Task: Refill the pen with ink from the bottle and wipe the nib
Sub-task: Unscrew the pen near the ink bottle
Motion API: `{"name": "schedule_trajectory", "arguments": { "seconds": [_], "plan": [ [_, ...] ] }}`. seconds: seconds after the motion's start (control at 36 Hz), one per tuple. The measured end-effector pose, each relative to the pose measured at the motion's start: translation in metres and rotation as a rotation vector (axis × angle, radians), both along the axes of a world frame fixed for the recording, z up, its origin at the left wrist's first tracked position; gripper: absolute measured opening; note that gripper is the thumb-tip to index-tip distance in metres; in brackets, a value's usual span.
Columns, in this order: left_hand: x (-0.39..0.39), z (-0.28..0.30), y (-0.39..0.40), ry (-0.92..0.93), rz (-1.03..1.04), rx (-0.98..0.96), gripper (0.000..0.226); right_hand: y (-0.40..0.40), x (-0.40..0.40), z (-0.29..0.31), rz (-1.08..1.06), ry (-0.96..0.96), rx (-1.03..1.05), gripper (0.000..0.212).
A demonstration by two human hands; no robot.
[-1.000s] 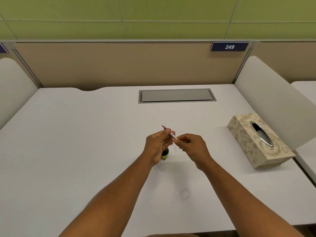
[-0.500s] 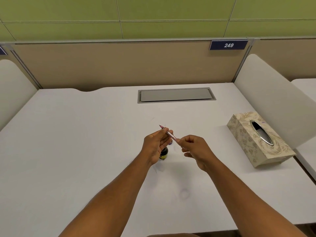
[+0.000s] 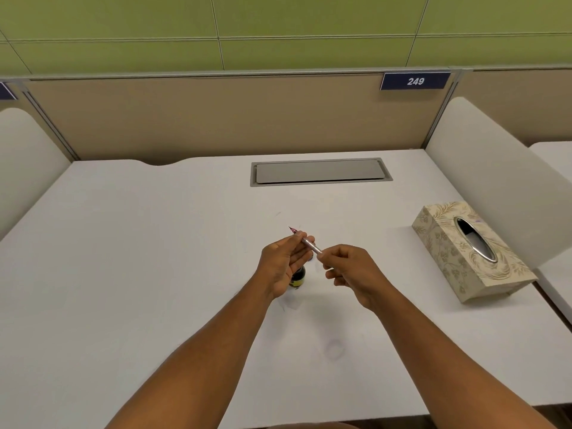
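A slim silver pen (image 3: 311, 245) with a reddish nib pointing up and to the far left is held over the middle of the white desk (image 3: 154, 274). My left hand (image 3: 283, 263) pinches its front part near the nib. My right hand (image 3: 349, 275) pinches its rear end. The small dark ink bottle (image 3: 298, 277) with a yellow label stands on the desk just under and behind my left hand, mostly hidden by it; I cannot see whether it is capped.
A patterned tissue box (image 3: 470, 252) with an oval slot lies at the right side of the desk. A grey cable hatch (image 3: 320, 172) is set in the desk at the back. White side dividers and a beige back panel enclose the desk.
Both hands keep hold of the pen in almost the same spot. My right hand's fingers have shifted slightly on the rear end, and the view has moved a little.
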State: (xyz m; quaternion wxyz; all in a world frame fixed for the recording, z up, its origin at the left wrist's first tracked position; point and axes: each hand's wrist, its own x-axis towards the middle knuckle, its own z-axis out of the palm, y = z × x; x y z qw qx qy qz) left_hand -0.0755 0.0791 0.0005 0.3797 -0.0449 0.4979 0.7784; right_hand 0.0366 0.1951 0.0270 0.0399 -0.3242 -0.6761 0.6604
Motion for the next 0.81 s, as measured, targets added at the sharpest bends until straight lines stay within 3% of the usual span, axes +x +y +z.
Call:
{"name": "schedule_trajectory", "arguments": {
  "seconds": [0.22, 0.47, 0.81],
  "plan": [
    [0.0, -0.002, -0.005, 0.009, -0.026, -0.005, 0.022, -0.005, -0.004, 0.002, 0.007, -0.032, -0.098, 0.033],
    [0.0, -0.002, -0.008, 0.009, -0.02, -0.01, 0.024, -0.006, -0.006, -0.004, -0.002, -0.019, -0.033, 0.018],
    [0.002, -0.003, -0.01, 0.002, -0.032, 0.004, 0.019, -0.006, -0.005, -0.008, -0.028, -0.067, -0.243, 0.031]
  ]
}}
